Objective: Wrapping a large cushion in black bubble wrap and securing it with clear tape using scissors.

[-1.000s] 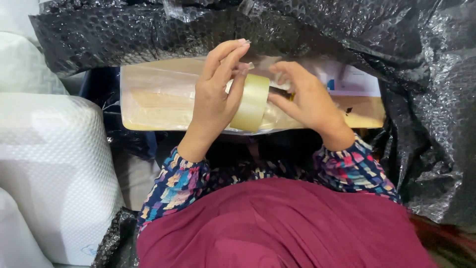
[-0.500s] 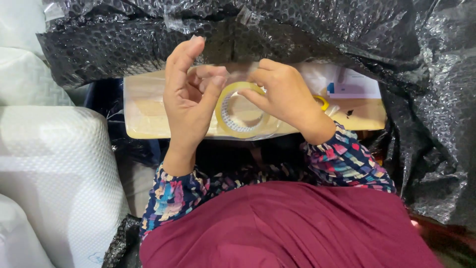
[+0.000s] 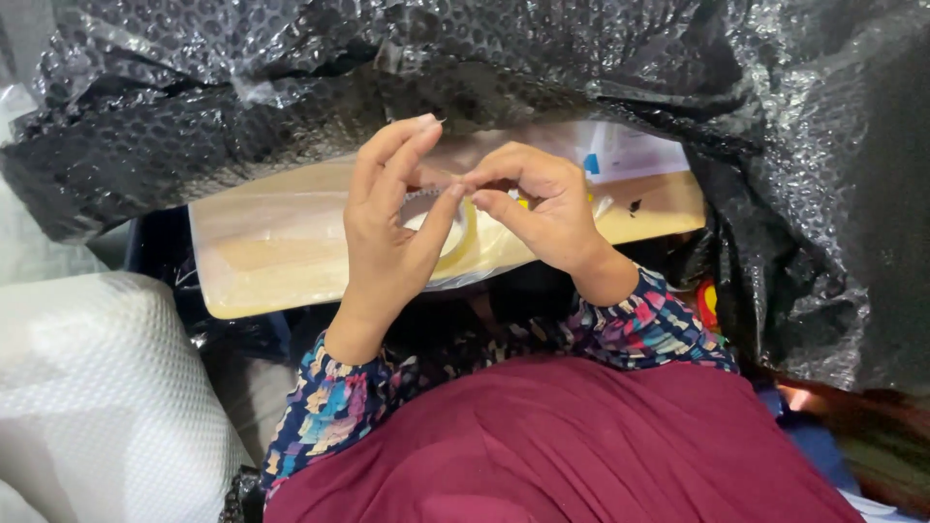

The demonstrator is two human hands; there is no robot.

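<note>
At mid-frame I see my left hand (image 3: pixel 387 232) curled around a roll of clear tape (image 3: pixel 455 237), thumb pressed on its rim. My right hand (image 3: pixel 542 208) pinches the tape's edge at the roll's top, fingertips closed. Behind them lies a plastic-wrapped wooden board (image 3: pixel 281 252) under black bubble wrap (image 3: pixel 291 107).

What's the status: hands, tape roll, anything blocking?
Left hand and right hand both grip the tape roll. Roll above wrapped wooden board. No obstruction.

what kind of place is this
Probably a packing or shipping area. Black bubble wrap lies over a clear-wrapped flat wooden item, white foam sheeting sits beside it, and both hands hold a roll of clear tape.
</note>
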